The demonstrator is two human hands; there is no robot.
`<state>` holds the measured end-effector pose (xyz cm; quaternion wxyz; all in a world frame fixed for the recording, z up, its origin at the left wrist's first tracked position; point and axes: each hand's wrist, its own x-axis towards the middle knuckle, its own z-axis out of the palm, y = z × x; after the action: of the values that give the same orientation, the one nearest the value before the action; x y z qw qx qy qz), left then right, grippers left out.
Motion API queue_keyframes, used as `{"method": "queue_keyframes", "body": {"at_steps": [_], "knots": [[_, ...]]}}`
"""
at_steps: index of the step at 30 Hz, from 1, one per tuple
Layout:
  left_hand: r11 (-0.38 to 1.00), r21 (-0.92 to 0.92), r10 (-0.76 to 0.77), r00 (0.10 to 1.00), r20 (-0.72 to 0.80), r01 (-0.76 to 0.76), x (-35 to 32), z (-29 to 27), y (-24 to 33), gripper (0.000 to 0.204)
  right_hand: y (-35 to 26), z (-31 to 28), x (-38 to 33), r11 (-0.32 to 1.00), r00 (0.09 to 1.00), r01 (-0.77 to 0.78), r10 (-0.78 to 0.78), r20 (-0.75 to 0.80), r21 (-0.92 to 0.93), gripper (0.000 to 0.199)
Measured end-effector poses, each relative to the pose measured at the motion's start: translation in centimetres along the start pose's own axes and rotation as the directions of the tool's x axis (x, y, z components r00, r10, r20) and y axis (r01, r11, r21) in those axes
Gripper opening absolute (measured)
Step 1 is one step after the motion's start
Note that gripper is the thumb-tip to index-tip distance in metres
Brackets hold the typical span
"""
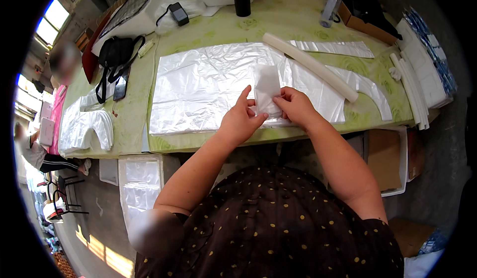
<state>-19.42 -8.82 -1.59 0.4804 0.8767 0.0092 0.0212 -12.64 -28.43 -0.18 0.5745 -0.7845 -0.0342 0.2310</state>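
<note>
Between my hands stands a small folded piece of translucent white plastic film [267, 81]. My right hand [298, 109] pinches its right edge between thumb and fingers. My left hand [242, 119] grips its lower left corner, thumb in front, with the index finger stretched upward. Under both hands a wide stack of shiny clear plastic sheets [198, 86] lies flat on the table. A long cream-coloured roll or tube [310, 67] rests slantwise across the stack's right part. Beyond it lies a flat strip of film [338, 48], and a curved film piece [373, 95] reaches to the right.
The table has a green patterned cover [208, 29]. A black bag [117, 54], a phone [120, 88] and cut film pieces [87, 126] lie left. A black cylinder [242, 0] and a bottle [330, 9] stand at the back. White rolls [411, 91] line the right edge.
</note>
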Motion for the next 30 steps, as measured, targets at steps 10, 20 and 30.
{"method": "queue_keyframes", "body": {"at_steps": [10,20,30], "knots": [[0.802,0.459,0.336,0.924,0.185,-0.384,-2.1,0.9,0.7,0.043,2.8,-0.4,-3.8,0.883,0.860,0.469,-0.460,0.221,0.010,0.052],[0.889,0.287,0.358,0.932,0.049,-0.357,-1.5,0.2,1.2,0.044,3.1,-0.7,-3.8,0.853,0.829,0.518,-0.482,0.284,-0.065,0.024],[0.859,0.238,0.463,0.886,0.018,-0.454,-0.8,0.0,-1.5,0.018,0.8,-0.8,-2.6,0.972,0.972,0.227,-0.222,0.082,-0.063,0.020]]}}
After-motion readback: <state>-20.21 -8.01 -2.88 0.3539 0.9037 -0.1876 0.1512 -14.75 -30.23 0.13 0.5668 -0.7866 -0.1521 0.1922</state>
